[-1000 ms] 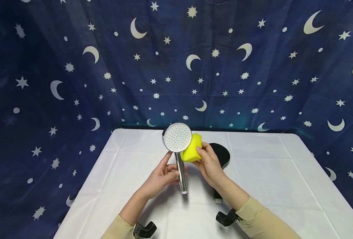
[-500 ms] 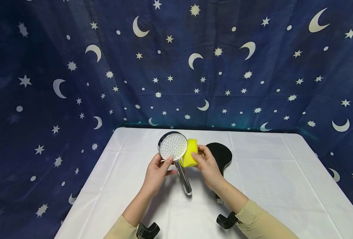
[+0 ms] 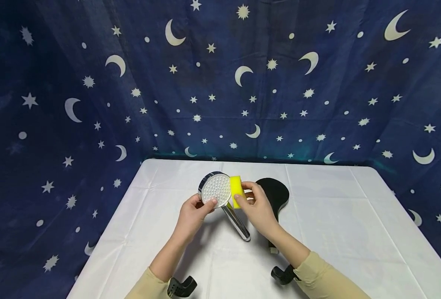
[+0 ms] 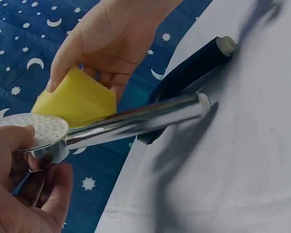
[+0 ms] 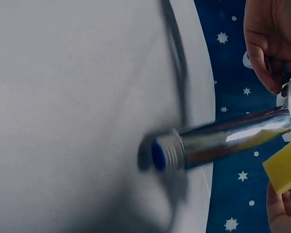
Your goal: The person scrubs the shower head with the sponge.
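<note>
A chrome shower head (image 3: 216, 189) with a white nozzle face is held above the table, its handle (image 3: 236, 223) slanting down to the right. My left hand (image 3: 192, 214) grips the head by its rim, the thumb lying on the nozzle face. In my right hand (image 3: 258, 207) a yellow sponge (image 3: 236, 192) is pinched between thumb and fingers, against the right edge of the head. The left wrist view shows the sponge (image 4: 77, 99) beside the neck of the chrome handle (image 4: 136, 121). In the right wrist view the handle's threaded end (image 5: 169, 153) shows a blue inside.
A black paddle-shaped object (image 3: 274, 193) with a pale-tipped handle lies on the white-covered table (image 3: 336, 216) behind my right hand. A dark blue curtain (image 3: 220, 83) with moons and stars hangs behind the table. Black wrist cameras (image 3: 182, 286) sit at both sleeves.
My left hand has shifted from the handle up to the head's rim. The shower head has lowered and tilted, its handle end swinging right. The sponge has moved slightly and turned edge-on.
</note>
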Available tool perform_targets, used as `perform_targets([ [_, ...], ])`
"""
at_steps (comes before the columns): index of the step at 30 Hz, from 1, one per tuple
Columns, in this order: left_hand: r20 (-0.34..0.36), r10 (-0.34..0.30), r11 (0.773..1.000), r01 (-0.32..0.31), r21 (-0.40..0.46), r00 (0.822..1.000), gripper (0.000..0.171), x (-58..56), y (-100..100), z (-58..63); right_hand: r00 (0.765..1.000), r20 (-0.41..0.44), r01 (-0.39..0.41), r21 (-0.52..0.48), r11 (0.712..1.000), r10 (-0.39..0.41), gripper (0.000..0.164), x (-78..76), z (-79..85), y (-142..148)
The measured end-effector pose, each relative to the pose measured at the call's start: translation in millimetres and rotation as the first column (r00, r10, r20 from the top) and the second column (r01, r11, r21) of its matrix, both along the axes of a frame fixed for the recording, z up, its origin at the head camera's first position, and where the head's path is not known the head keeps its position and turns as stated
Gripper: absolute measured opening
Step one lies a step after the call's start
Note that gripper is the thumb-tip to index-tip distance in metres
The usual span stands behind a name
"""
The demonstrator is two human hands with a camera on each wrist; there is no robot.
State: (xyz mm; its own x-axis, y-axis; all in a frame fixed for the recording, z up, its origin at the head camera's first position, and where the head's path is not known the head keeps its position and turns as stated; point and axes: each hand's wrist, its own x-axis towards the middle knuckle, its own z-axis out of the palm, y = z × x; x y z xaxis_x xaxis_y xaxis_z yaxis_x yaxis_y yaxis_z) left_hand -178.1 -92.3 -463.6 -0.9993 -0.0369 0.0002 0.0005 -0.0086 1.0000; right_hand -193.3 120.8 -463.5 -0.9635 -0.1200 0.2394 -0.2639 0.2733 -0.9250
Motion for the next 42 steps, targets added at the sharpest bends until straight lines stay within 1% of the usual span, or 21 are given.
perform_targets([
  [4, 0.023, -0.003, 0.996, 0.001, 0.092, 1.0, 0.035, -0.6, 1.3, 1.8, 0.996, -0.085, 0.031, 0.118, 0.992, -0.021, 0.045, 0.1, 8.1, -1.5],
  [7, 0.04, 0.008, 0.989, -0.014, 0.15, 0.999, 0.045, -0.9, 0.8, 3.3, 0.983, -0.182, 0.075, 0.245, 0.967, -0.03, 0.045, -0.6, 17.4, -4.8],
  [9, 0.062, 0.01, 0.985, -0.021, 0.171, 0.998, 0.049, -1.3, 0.2, 3.2, 0.967, -0.253, 0.11, 0.313, 0.943, -0.029, 0.046, -0.2, 24.1, -7.6],
  [12, 0.107, 0.011, 0.989, -0.027, 0.146, 0.994, 0.053, 0.0, 0.1, 2.0, 0.936, -0.353, 0.166, 0.392, 0.905, -0.019, 0.046, 0.6, 30.4, -11.1],
  [15, 0.139, -0.016, 0.991, -0.003, 0.136, 0.99, 0.057, 1.4, 0.4, 0.5, 0.907, -0.422, 0.197, 0.44, 0.876, 0.008, 0.046, 1.5, 34.0, -12.9],
  [17, 0.146, -0.047, 0.987, 0.024, 0.157, 0.988, 0.055, 2.8, -0.2, 0.0, 0.894, -0.447, 0.208, 0.46, 0.863, 0.023, 0.047, 1.8, 35.3, -12.9],
  [19, 0.143, -0.084, 0.982, 0.057, 0.182, 0.986, 0.053, 3.9, -1.0, 0.5, 0.888, -0.458, 0.214, 0.474, 0.854, 0.031, 0.047, 1.8, 36.3, -12.3],
  [23, 0.133, -0.157, 0.973, 0.13, 0.189, 0.979, 0.049, 6.6, -3.3, 3.5, 0.891, -0.453, 0.224, 0.488, 0.844, 0.026, 0.047, 1.2, 36.8, -9.9],
  [26, 0.135, -0.182, 0.971, 0.156, 0.181, 0.974, 0.05, 8.1, -3.8, 5.0, 0.896, -0.442, 0.224, 0.502, 0.835, 0.026, 0.047, 1.2, 35.7, -8.9],
  [30, 0.13, -0.156, 0.978, 0.134, 0.162, 0.979, 0.056, 8.3, -1.3, 3.3, 0.895, -0.443, 0.223, 0.534, 0.815, 0.045, 0.047, 1.5, 33.8, -9.1],
  [33, 0.107, -0.119, 0.985, 0.104, 0.135, 0.987, 0.062, 7.7, 1.8, 0.8, 0.882, -0.467, 0.243, 0.561, 0.792, 0.06, 0.047, 1.7, 33.7, -9.3],
  [38, 0.074, -0.016, 0.994, 0.008, 0.113, 0.997, 0.058, 6.5, 3.9, -1.9, 0.843, -0.535, 0.314, 0.575, 0.755, 0.057, 0.044, 2.3, 34.0, -6.2],
  [40, 0.055, 0.021, 0.992, -0.027, 0.124, 0.998, 0.056, 5.6, 3.7, -2.2, 0.825, -0.56, 0.339, 0.591, 0.732, 0.07, 0.042, 1.2, 32.9, -3.1],
  [42, 0.025, 0.044, 0.988, -0.047, 0.148, 0.999, 0.054, 5.6, 3.2, -2.2, 0.807, -0.583, 0.36, 0.612, 0.704, 0.094, 0.041, -0.6, 31.4, 2.4],
])
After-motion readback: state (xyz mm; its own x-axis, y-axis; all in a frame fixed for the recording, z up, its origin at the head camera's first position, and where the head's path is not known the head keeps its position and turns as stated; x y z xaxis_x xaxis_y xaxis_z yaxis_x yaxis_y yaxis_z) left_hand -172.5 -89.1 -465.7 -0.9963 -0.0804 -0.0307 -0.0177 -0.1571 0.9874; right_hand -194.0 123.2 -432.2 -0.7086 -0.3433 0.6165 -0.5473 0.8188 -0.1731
